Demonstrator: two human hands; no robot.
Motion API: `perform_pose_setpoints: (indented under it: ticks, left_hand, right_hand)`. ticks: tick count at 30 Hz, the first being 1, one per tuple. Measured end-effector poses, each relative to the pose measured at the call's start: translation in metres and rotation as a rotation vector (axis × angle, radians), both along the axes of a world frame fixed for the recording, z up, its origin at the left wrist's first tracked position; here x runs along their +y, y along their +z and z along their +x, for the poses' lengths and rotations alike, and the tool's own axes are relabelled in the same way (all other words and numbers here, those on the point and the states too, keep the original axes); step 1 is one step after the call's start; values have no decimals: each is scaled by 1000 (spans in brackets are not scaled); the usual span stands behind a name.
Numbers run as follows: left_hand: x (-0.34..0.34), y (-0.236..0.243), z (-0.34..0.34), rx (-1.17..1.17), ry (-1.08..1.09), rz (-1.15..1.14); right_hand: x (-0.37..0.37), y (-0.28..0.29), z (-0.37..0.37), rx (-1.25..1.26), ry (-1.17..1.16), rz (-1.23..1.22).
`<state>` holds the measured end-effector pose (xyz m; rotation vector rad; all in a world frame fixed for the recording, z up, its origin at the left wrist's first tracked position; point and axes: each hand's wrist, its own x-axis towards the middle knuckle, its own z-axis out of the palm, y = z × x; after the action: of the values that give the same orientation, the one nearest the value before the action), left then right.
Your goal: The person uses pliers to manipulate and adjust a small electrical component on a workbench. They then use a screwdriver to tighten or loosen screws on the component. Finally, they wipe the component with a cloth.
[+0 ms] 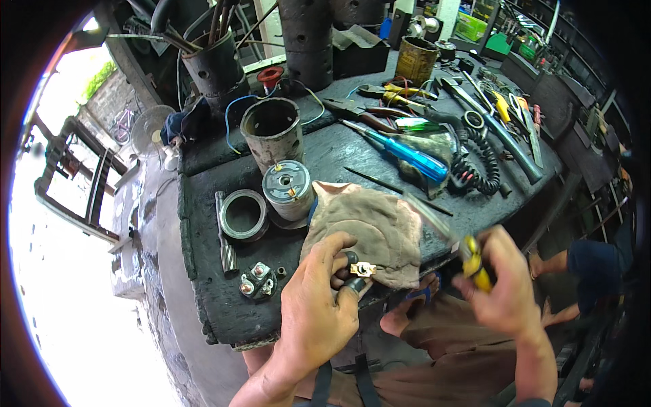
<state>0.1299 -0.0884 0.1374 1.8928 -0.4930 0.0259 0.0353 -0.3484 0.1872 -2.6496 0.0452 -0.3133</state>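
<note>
Near the bench's front edge, my left hand (pixel 319 298) is closed around a small brass-coloured fitting (pixel 363 269) with a hole in it. Dark material shows at the fingertips beside it; I cannot make out what it is. My right hand (pixel 505 285) grips a yellow-handled tool (pixel 477 266) with a long grey blade, blurred and angled up to the left; its exact kind is unclear. A folded, stained cloth (pixel 369 214) lies just beyond my left hand. Left of that hand is a small dark part with metal studs (pixel 258 281).
A capped metal cylinder (pixel 286 183), a metal ring (pixel 243 215) and an open tube (pixel 271 129) stand at the left. Farther right lie a blue-handled screwdriver (pixel 413 157), pliers (pixel 359 112) and a coiled black cord (pixel 483 169). Another person's legs (pixel 576 278) show at right.
</note>
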Motion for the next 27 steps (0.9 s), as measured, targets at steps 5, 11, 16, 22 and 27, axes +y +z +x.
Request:
perform_pose_setpoints:
  ticks: [5, 11, 16, 22, 27]
  left_hand:
    - [2, -1, -2, 29, 3, 18]
    - [1, -3, -1, -44, 16, 48]
    - [2, -3, -1, -23, -1, 49]
    - [3, -5, 0, -80, -26, 67]
    - [5, -4, 0, -91, -35, 80]
  right_hand:
    - [18, -29, -22, -108, 184, -236]
    - [15, -35, -16, -190, 212, -514]
    - [13, -33, -14, -188, 220, -549]
    - [17, -37, -14, -187, 200, -518]
    - [19, -43, -16, -164, 193, -551]
